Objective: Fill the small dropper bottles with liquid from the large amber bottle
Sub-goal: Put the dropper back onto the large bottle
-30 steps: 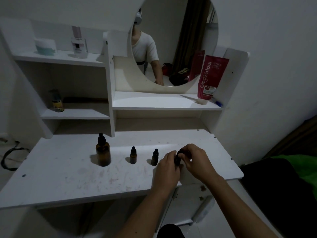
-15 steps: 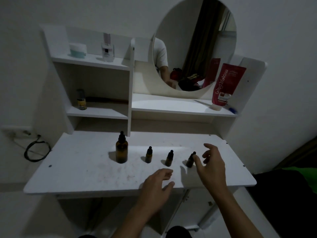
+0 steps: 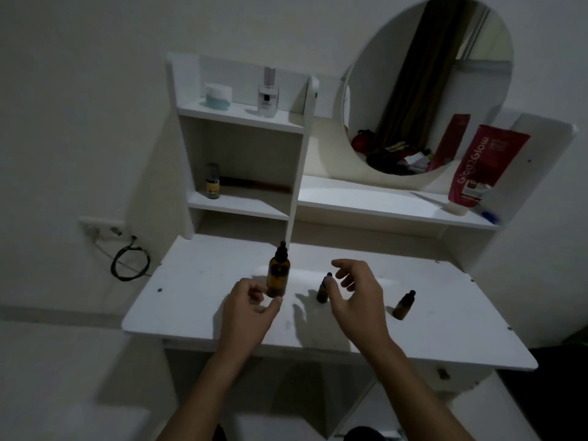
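Surface: scuffed white wooden vanity desk [image 3: 197, 300], round wall mirror [image 3: 445, 74] above.
Bottle: large amber glass dropper bottle [image 3: 278, 272] upright.
Hands: my left hand [image 3: 249, 310] and right hand [image 3: 359, 300] loosely open, gripping nothing.

large bottle [image 3: 278, 276] left on table [image 3: 197, 281] | dropper bottles [image 3: 323, 289] [image 3: 403, 305] right of it

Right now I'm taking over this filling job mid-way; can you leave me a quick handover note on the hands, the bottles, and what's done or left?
Left hand: loosely curled, holding nothing, just in front of the large amber glass dropper bottle.
Right hand: open, empty, over a small dark dropper bottle.
A second small dropper bottle stands further right on the white vanity table; the hand may hide more.
Done: cannot tell; all visible bottles are capped.
Left: uncap the large bottle and fill the small ones.
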Demonstrator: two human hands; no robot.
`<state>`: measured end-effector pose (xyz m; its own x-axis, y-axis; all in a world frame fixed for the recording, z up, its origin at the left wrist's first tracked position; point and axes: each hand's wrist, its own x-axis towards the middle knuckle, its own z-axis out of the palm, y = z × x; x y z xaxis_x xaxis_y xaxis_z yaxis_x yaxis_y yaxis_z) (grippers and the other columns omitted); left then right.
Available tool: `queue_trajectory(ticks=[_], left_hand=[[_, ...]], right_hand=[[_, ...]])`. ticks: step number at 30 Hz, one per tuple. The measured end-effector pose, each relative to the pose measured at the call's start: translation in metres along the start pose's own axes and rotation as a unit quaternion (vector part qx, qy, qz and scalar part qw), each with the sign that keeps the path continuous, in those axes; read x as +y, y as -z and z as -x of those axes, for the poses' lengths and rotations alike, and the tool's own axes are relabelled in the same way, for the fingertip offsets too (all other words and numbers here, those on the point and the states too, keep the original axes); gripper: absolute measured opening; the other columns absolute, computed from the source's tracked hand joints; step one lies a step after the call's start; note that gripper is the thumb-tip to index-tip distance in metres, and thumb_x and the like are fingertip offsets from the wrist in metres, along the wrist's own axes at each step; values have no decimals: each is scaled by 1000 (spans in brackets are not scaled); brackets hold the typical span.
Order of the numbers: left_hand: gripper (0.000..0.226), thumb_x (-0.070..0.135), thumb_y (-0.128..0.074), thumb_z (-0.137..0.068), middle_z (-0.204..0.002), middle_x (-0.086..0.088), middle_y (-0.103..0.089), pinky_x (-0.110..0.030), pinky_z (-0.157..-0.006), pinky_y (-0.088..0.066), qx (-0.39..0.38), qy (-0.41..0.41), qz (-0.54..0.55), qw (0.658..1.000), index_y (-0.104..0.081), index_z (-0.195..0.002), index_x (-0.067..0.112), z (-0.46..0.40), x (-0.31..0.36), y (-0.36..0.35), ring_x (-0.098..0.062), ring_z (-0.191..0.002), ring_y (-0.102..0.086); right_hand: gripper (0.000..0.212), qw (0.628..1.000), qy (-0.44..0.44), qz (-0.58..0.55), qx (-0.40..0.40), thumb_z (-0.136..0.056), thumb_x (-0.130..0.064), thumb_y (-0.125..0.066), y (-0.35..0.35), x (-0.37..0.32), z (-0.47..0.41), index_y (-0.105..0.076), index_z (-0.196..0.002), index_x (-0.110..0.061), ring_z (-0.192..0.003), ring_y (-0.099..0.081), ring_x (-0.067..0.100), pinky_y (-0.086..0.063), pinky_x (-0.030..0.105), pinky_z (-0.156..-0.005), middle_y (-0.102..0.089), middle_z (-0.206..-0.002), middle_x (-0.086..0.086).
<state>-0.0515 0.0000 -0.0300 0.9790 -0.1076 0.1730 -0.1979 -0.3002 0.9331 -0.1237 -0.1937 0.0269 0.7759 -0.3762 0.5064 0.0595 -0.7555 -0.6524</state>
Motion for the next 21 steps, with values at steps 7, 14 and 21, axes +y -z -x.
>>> queue_trajectory(ticks=[7,14,21], left_hand=[[76,32,-88,-80,-134,17,-50,-20,-84,-48,-70,3,-30,997,-46,-143,30,-30,-8,4,-11,-116,-55],[44,24,-75,-93,-130,7,-68,-37,-106,-52,-107,-14,-62,992,-60,-135,27,-47,-9,-1,-15,-120,-63],[42,27,-72,-95,-130,10,-68,-35,-105,-53,-104,-30,-82,991,-60,-135,29,-50,-21,-3,-10,-120,-63]], right_hand=[[34,998,3,-10,-57,-95,-27,-74,-40,-21,-14,-63,-126,-25,-98,-62,2,-51,13,-82,-64,-117,-9],[43,995,19,-27,-98,-98,-30,-69,-66,-30,-32,-58,-139,-23,-113,-63,4,-55,30,-99,-65,-132,-8],[17,995,-23,-65,-68,-96,-26,-73,-75,-40,-45,-71,-112,-22,-90,-65,-3,-59,26,-88,-71,-100,-12]])
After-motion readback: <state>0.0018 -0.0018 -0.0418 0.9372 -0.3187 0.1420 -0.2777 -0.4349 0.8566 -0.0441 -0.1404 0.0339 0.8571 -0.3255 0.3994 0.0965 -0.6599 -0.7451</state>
